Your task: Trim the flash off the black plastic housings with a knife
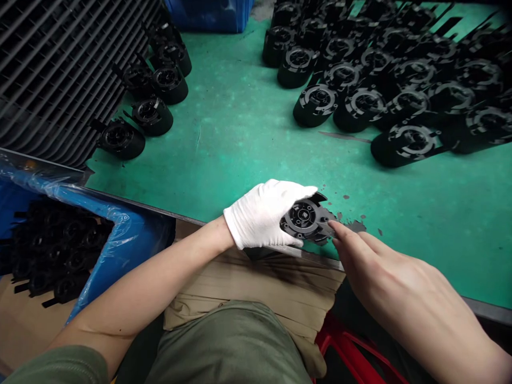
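My left hand point(264, 213), in a white glove, is wrapped round a black round plastic part point(304, 218) at the near edge of the green table point(240, 122). My bare right hand point(372, 266) reaches in from the right. Its fingertips press together against the part's right edge, where a thin grey blade-like piece point(331, 228) shows. What exactly the right fingers pinch is hard to make out. Small dark shavings point(356, 224) lie on the table just beyond the part.
Many similar black parts point(400, 80) crowd the table's far right. A short row of them point(152, 101) lies at the left beside a dark slatted panel point(52, 69). A blue plastic-lined bin point(120, 234) with more parts stands at my left. Cardboard point(256, 288) covers my lap.
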Demonstrator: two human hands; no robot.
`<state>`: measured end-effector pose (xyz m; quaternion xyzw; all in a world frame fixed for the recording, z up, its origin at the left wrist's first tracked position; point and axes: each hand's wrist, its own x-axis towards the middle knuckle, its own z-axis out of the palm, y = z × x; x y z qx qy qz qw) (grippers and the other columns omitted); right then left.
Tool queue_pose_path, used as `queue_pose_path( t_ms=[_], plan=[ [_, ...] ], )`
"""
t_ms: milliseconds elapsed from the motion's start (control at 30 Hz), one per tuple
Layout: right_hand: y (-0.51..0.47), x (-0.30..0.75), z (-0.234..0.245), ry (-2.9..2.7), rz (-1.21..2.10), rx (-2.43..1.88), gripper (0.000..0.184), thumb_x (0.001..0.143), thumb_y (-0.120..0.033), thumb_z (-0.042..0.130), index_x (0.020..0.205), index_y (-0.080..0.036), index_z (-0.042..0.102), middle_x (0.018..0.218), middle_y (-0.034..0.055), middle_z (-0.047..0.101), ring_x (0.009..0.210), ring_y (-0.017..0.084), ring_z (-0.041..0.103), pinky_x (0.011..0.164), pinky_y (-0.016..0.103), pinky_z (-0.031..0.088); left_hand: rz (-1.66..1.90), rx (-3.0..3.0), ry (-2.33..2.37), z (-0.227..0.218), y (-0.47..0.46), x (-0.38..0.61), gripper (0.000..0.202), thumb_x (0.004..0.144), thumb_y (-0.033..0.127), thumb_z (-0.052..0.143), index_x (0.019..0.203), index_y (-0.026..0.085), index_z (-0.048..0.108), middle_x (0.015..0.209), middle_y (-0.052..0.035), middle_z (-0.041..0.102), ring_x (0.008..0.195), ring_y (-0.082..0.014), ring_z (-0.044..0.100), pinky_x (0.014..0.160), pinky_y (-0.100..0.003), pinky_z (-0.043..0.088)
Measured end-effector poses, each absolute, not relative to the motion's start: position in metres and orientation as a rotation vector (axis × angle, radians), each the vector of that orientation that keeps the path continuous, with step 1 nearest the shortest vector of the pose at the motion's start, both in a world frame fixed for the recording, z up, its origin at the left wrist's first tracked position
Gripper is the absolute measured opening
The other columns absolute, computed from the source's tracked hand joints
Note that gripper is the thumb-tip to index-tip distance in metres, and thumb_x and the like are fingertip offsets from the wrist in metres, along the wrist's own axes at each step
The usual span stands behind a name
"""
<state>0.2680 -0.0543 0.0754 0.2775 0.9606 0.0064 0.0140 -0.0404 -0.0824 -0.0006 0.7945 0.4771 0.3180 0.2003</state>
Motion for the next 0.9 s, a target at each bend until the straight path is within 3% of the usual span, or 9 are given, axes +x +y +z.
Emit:
queue_pose_path(
  t_ms=[100, 433, 567, 767, 900],
  plan=[
    [-0.054, 0.27, 0.071, 3.0, 0.107, 0.855, 0.056, 0.112, -0.015, 0.046, 0.168, -0.016, 0.049, 0.108, 0.0091, 0.08, 0.053, 0.017, 0.064, 0.046, 0.033, 0.036, 0.868, 2.219, 1.349, 0.0, -0.083, -0.04, 0.11, 0.092, 0.072, 0.099, 0.175, 0.016, 0.055, 0.163, -0.0256, 0.076, 0.153, -0.0446, 0.075, 0.132, -0.06, 0.059],
    [-0.064, 0.254, 0.087, 2.947, 0.297, 0.792, 0.067, 0.099, 0.001, 0.049, 0.165, -0.01, 0.048, 0.084, -0.003, 0.061, 0.049, 0.016, 0.058, 0.042, 0.033, 0.038, 0.905, 2.274, 1.333, -0.001, -0.084, -0.041, 0.109, 0.094, 0.068, 0.099, 0.175, 0.012, 0.053, 0.162, -0.0263, 0.076, 0.151, -0.0428, 0.076, 0.129, -0.057, 0.06],
    [-0.065, 0.255, 0.087, 2.929, 0.337, 0.767, 0.068, 0.095, 0.002, 0.053, 0.163, -0.007, 0.051, 0.085, -0.0036, 0.061, 0.049, 0.014, 0.057, 0.043, 0.032, 0.041, 0.876, 2.243, 1.355, 0.0, -0.084, -0.04, 0.107, 0.094, 0.068, 0.098, 0.176, 0.016, 0.053, 0.163, -0.0247, 0.076, 0.152, -0.0435, 0.075, 0.131, -0.059, 0.06],
    [-0.067, 0.26, 0.082, 2.941, 0.183, 0.847, 0.072, 0.096, -0.004, 0.05, 0.168, -0.013, 0.054, 0.086, 0.0008, 0.064, 0.048, 0.017, 0.055, 0.042, 0.035, 0.038, 0.873, 2.235, 1.345, 0.001, -0.083, -0.039, 0.103, 0.094, 0.065, 0.1, 0.172, 0.014, 0.057, 0.162, -0.0252, 0.076, 0.152, -0.0431, 0.075, 0.132, -0.058, 0.059],
    [-0.065, 0.262, 0.08, 2.996, 0.119, 0.84, 0.07, 0.103, -0.008, 0.044, 0.173, -0.012, 0.044, 0.09, 0.0023, 0.068, 0.048, 0.018, 0.057, 0.043, 0.035, 0.038, 0.884, 2.243, 1.331, 0.0, -0.082, -0.04, 0.103, 0.094, 0.068, 0.099, 0.17, 0.012, 0.058, 0.161, -0.0256, 0.077, 0.151, -0.043, 0.076, 0.131, -0.057, 0.06]
  ],
)
